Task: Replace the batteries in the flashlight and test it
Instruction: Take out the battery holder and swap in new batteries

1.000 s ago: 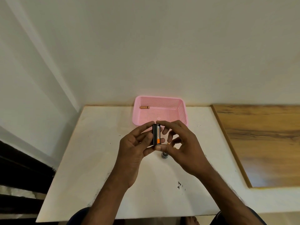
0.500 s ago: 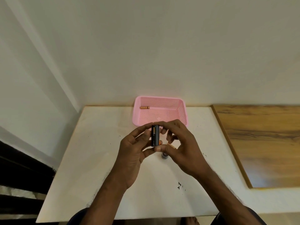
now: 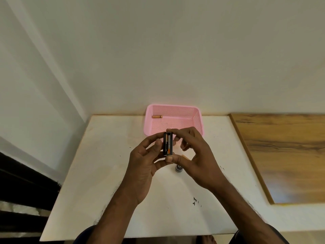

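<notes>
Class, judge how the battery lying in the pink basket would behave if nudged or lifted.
The battery is a small cylinder on its side, so a nudge would probably roll it toward a basket wall. It looks rigid and smooth, so likely easy to pinch, perhaps slippery.

Likely home room — plain wall (image 3: 175, 50), white table (image 3: 105, 173), pink basket (image 3: 174, 106).

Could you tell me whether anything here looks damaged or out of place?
Only small things: the white table has dark marks toward its front edge, and a small dark cap lies loose near the right hand.
</notes>
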